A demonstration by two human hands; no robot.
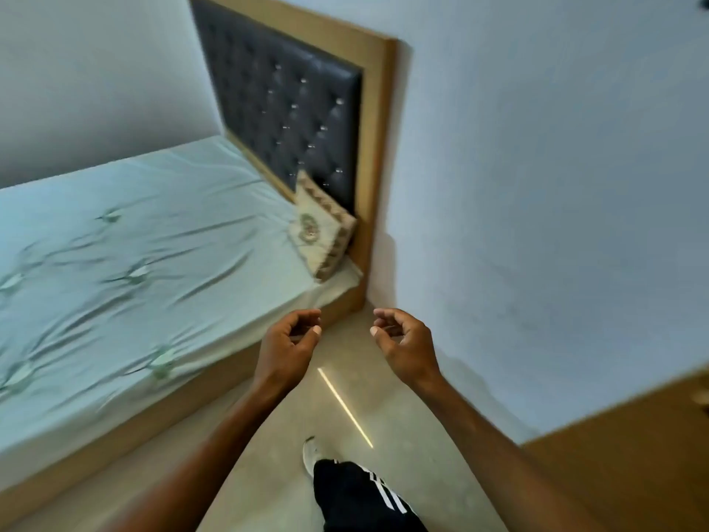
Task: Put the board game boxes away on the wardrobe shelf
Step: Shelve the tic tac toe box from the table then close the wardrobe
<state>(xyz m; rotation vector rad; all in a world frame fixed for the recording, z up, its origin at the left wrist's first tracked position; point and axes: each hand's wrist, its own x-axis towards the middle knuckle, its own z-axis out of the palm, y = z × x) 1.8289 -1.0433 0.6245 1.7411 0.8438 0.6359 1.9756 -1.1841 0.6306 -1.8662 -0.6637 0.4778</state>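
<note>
Here: bed (115, 243) at 9 o'clock, pillow (322, 232) against dark headboard (287, 109) at 12, beige floor (406, 435) at 6. Left hand (291, 339), right hand (403, 339) held forward, both loosely curled, holding nothing.

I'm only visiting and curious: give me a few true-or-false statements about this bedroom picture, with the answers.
1. The left hand and right hand hold nothing. True.
2. A board game box lies on the bed. False: only a cushion shows on it.
3. The cushion leans against the headboard. True.
4. The headboard's padding is white. False: it is black, in a wooden frame.
5. The person is barefoot. False: a white shoe shows on the floor.
</note>
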